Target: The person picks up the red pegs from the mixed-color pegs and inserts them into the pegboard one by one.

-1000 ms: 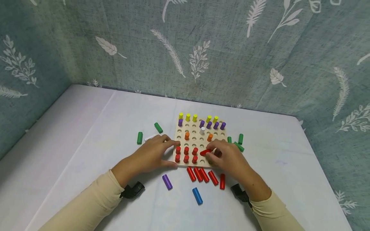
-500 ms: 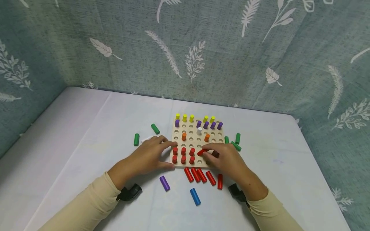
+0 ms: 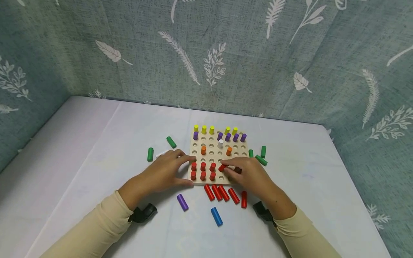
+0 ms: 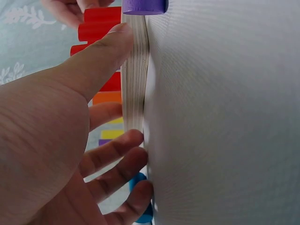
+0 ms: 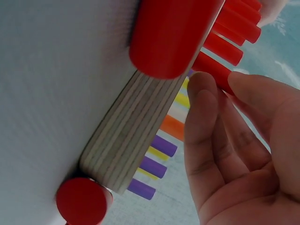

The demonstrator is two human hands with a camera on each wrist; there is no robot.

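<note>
My right hand (image 3: 251, 175) pinches a red peg (image 3: 221, 167) between thumb and fingertips. The peg leans slightly over the wooden pegboard (image 3: 215, 149), to the right of the standing red pegs (image 3: 212, 167), its lower end at the board's surface. In the right wrist view the same red peg (image 5: 213, 70) shows beside the thumb tip. At the board's left side my left hand (image 3: 162, 171) is spread, its thumb at the front left corner and its index finger by the left edge. The left wrist view has the thumb (image 4: 101, 56) against the layered wood edge.
Yellow pegs (image 3: 204, 129), purple pegs (image 3: 228, 137), a white peg (image 3: 221, 143) and two orange pegs (image 3: 203, 150) stand in the board. Loose red pegs (image 3: 233, 196), a purple peg (image 3: 182, 202) and a blue peg (image 3: 217, 216) lie in front. Green pegs (image 3: 150, 154) lie at both sides.
The pinched red peg has tipped from nearly flat to more upright, its lower end at the board. My left hand keeps its place; the whole view has shifted slightly.
</note>
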